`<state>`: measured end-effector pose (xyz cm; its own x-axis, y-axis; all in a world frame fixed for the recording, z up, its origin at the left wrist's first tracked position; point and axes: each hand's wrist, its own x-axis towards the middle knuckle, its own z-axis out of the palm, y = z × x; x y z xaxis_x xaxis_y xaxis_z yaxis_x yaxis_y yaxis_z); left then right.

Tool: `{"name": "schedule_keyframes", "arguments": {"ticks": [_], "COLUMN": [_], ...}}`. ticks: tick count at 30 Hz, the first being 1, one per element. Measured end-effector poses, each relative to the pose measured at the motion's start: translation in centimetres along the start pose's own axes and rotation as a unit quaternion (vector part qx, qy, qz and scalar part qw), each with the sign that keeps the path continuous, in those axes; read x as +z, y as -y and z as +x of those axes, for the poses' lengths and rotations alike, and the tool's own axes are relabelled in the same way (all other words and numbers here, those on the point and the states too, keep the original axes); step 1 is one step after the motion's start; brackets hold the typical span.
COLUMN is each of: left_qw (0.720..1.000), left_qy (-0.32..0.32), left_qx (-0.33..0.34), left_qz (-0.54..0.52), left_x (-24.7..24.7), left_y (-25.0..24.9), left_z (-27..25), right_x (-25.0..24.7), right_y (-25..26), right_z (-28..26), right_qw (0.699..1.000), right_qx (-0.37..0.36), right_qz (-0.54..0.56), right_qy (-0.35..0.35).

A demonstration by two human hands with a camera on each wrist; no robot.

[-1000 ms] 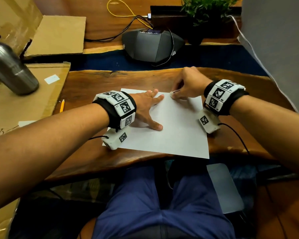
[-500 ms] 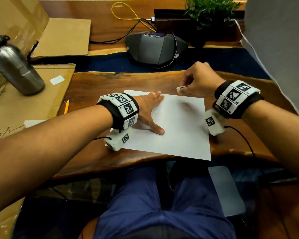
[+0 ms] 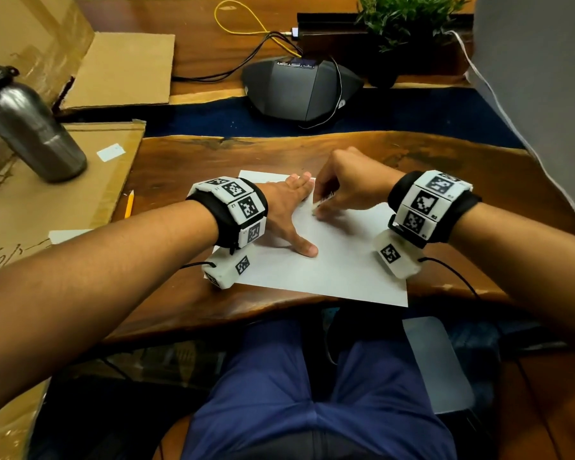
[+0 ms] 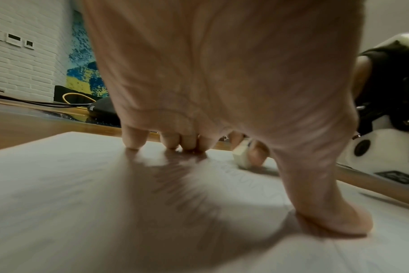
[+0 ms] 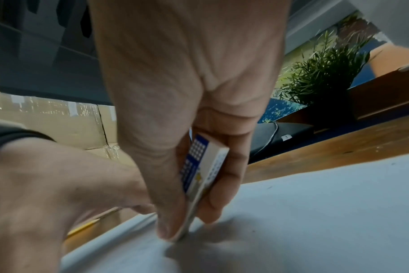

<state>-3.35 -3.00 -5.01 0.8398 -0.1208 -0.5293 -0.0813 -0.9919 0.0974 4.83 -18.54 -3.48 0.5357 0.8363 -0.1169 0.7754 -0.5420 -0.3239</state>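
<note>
Eraser (image 5: 203, 162), prob. light & rubbery w/ slick sleeve, is at centre of head view, pinched in right grip (image 3: 349, 189), tip on thin floppy paper (image 3: 342, 263); left grip (image 3: 284, 215), fingers flat, pins sheet to worktop (image 3: 462, 167), so best held low, nr tip.

paper (image 3: 329, 260): plain white, faint grey zigzag marks. eraser (image 5: 200, 166): white body, blue sleeve with a white dot grid, small yellow mark. wristbands (image 3: 427, 202): black straps, white blocks with black-and-white square codes. table (image 3: 445, 161): glossy brown wood, dark blue strip behind. pencil (image 3: 129, 204) yellow. bottle (image 3: 30, 127) brushed grey. cardboard (image 3: 120, 68) tan. speakerphone (image 3: 299, 91) dark grey. plant (image 3: 402, 14) green. trousers (image 3: 279, 393) blue.
</note>
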Motion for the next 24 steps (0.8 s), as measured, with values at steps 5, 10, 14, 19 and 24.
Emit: {"name": "schedule_keyframes", "arguments": {"ticks": [5, 10, 14, 19, 24], "left_qw": [1.000, 1.000, 1.000, 1.000, 1.000], "left_qy": [0.010, 0.009, 0.019, 0.010, 0.008], "left_qx": [-0.002, -0.004, -0.006, -0.008, -0.002], "left_qz": [0.009, 0.010, 0.013, 0.006, 0.007], "left_x": [0.0, 0.0, -0.1, 0.0, 0.2], "left_y": [0.0, 0.0, 0.1, 0.0, 0.2], "left_z": [0.2, 0.2, 0.4, 0.2, 0.4], "right_x": [-0.7, -0.4, -0.6, -1.3, -1.6], "right_y": [-1.7, -1.1, -0.8, -4.1, -2.6], "right_z": [1.1, 0.9, 0.0, 1.5, 1.0], "right_qw": [0.998, 0.999, 0.998, 0.990, 0.998], "right_qx": [0.043, 0.031, 0.023, 0.122, 0.058], "right_qz": [0.013, 0.002, 0.021, 0.015, 0.007], "right_qy": [-0.038, -0.016, 0.059, -0.073, -0.015]}}
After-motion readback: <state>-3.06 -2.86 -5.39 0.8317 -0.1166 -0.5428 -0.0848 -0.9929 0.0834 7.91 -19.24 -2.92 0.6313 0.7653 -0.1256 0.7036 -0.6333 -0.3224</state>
